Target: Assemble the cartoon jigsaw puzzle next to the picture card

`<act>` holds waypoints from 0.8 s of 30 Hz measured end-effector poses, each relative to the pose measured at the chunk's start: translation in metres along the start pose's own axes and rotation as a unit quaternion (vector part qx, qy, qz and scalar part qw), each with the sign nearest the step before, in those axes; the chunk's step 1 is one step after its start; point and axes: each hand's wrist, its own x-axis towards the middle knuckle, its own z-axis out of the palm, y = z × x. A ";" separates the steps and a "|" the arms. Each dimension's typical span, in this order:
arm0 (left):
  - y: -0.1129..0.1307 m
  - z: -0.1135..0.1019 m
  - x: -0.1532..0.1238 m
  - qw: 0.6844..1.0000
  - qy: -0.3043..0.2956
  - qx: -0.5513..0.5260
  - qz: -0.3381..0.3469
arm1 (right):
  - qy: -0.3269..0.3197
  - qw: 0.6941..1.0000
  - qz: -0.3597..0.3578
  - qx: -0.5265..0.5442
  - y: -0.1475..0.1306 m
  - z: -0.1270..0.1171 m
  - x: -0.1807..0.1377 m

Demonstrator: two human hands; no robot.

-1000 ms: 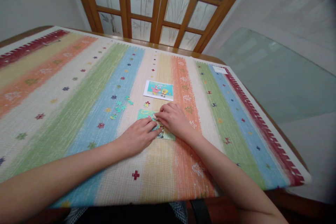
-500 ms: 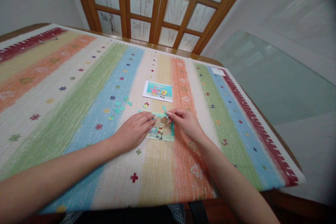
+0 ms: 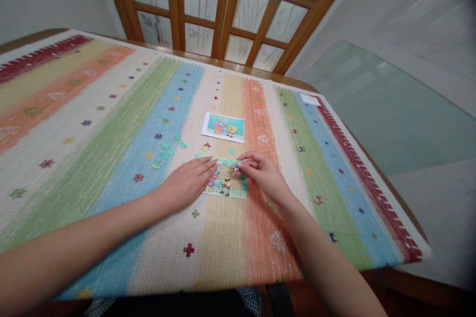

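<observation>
A partly assembled cartoon jigsaw puzzle [image 3: 226, 192] lies on the cloth in front of me, with a gap showing the cloth in its upper right part. My left hand [image 3: 188, 178] rests flat across the puzzle's left side, fingers stretched out and covering some of it. At the upper right edge, my right hand [image 3: 262, 173] pinches a small teal puzzle piece [image 3: 237, 164], mostly hidden by the fingertips. Just beyond the top edge lie a loose teal piece [image 3: 232, 150] and a yellowish piece [image 3: 206, 147].
Several loose teal pieces [image 3: 168, 151] are scattered left of the puzzle. Behind it lies a picture card [image 3: 225, 127] with a cartoon scene. A white paper slip [image 3: 310, 99] sits at the far right of the striped tablecloth [image 3: 159, 257].
My left fingers have flattened and drawn back slightly left, uncovering more of the puzzle's middle. My right hand stays at the upper right edge, its fingertips shifted only a little.
</observation>
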 end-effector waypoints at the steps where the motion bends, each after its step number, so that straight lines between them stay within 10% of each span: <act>1: 0.000 -0.002 0.000 1.000 -0.005 -0.003 0.000 | 0.007 1.000 -0.014 -0.025 0.002 0.002 0.001; 13: -0.004 -0.003 -0.002 1.000 -0.001 0.015 0.016 | 0.091 0.925 -0.117 -0.350 0.005 0.025 0.013; 24: -0.003 -0.002 -0.001 0.999 0.004 0.025 0.019 | 0.094 0.916 -0.122 -0.371 0.006 0.017 0.015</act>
